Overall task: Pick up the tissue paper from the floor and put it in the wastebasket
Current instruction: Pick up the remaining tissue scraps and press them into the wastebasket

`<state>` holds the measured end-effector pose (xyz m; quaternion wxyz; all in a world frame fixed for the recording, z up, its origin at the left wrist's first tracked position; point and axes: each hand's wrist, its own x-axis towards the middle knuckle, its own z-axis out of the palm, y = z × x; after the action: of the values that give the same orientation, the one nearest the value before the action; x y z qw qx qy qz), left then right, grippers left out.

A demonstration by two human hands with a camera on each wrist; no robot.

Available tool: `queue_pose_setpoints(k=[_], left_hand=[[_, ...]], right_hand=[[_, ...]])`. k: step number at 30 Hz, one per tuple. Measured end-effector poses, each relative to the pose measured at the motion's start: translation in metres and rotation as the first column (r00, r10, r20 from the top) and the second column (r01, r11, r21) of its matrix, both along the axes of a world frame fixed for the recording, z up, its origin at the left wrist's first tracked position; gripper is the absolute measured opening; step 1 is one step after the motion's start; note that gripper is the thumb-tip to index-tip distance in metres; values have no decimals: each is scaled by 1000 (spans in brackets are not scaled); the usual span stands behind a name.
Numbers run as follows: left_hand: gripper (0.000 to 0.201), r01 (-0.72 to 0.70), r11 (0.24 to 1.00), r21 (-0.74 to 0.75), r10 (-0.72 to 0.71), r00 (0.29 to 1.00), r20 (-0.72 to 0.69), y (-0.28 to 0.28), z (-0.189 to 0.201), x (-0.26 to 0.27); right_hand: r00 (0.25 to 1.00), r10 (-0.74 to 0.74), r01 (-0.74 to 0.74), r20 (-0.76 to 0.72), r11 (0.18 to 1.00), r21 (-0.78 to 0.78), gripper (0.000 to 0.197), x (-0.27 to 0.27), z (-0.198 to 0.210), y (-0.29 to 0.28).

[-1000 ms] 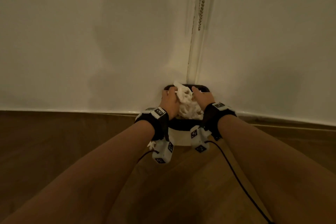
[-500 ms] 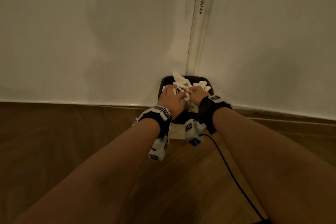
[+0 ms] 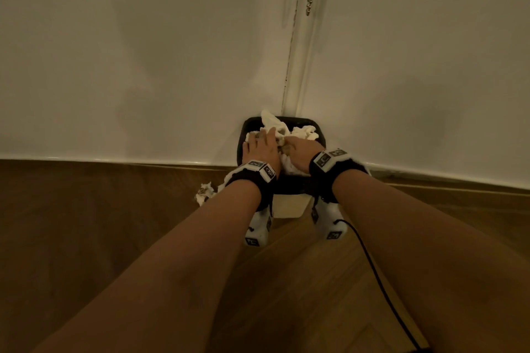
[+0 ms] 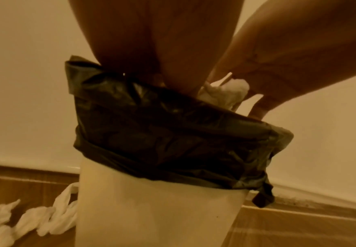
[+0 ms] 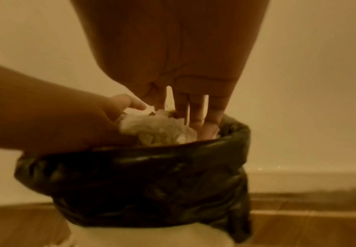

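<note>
Hands press crumpled tissue paper point(image 3: 282, 130) into my wastebasket point(image 4: 158, 208), fingers point(image 5: 196, 108) straight; only my left wrist view shows floor scraps point(image 4: 35, 222).

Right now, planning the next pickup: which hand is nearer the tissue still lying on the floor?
Left. The left hand is over the wastebasket side beside the floor tissue; the right hand is farther.

One wastebasket point(image 3: 288, 205), two hands point(image 3: 262, 149)

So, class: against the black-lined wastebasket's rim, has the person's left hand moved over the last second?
Yes. The left hand went from the black-lined white wastebasket's left rim inward, over the crumpled white tissue paper toward the right hand.
</note>
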<state>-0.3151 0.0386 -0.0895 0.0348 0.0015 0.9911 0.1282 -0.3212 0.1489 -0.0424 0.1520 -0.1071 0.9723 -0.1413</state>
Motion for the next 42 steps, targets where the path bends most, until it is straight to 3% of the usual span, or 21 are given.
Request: queue_pose_setpoints(k=[2, 4, 9, 12, 15, 20, 23, 26, 30, 33, 35, 37, 39, 40, 42], left_hand=[[64, 40, 987, -158, -32, 998, 53, -1, -4, -3], [66, 78, 973, -216, -62, 995, 81, -2, -7, -8], [67, 176, 953, -245, -119, 966, 230, -3, -5, -20], [63, 197, 960, -199, -142, 955, 260, -3, -7, -23], [45, 168, 978, -124, -135, 961, 242, -8, -8, -26], [36, 210, 943, -257, -146, 958, 246, -9, -11, -33], [40, 195, 912, -362, -114, 966, 233, -7, -14, -37], [36, 226, 898, -376, -133, 957, 259, -3, -11, -39], [44, 260, 891, -373, -121, 927, 356, 0, -5, -39], [38, 298, 902, -313, -194, 926, 325, -8, 6, -33], [33, 317, 915, -250, -245, 929, 278, -20, 23, -25], [33, 291, 943, -158, -259, 945, 198, -36, 43, -14], [35, 228, 973, -47, -225, 973, 52, -58, 59, 1], [35, 184, 983, -5, -184, 982, -38, -72, 63, 10], [36, 102, 994, 45, -93, 981, -170, -101, 63, 31]], right_hand=[[992, 17, -2, -126, 994, 111, 42, 3, -2, 8], [983, -33, 57, -180, 990, 128, 42, 3, -5, 15], [995, 100, -103, 29, 980, 170, 62, -1, -21, -2], [995, 47, -65, 86, 973, 222, 66, -1, -36, -8], [993, 15, -47, 118, 961, 274, 62, -5, -38, -15], [980, 2, -70, 200, 940, 333, 47, -7, -31, -18], [984, -36, -63, 177, 849, 524, 61, 2, -23, -17], [979, 48, -127, 198, 903, 411, 53, 0, -27, -21], [976, 51, -139, 212, 895, 425, 66, 2, -29, -18], [975, 63, -132, 212, 935, 329, 66, 5, -25, -16], [971, 57, -138, 234, 927, 348, 64, 7, -13, -20], [987, 40, -93, 157, 932, 349, 53, 9, 3, -26], [999, -18, 32, -51, 955, 295, 47, 15, 20, -34], [985, -49, 91, -168, 964, 251, 46, 18, 28, -40], [935, 9, 51, -355, 986, 159, 39, 27, 42, -61]])
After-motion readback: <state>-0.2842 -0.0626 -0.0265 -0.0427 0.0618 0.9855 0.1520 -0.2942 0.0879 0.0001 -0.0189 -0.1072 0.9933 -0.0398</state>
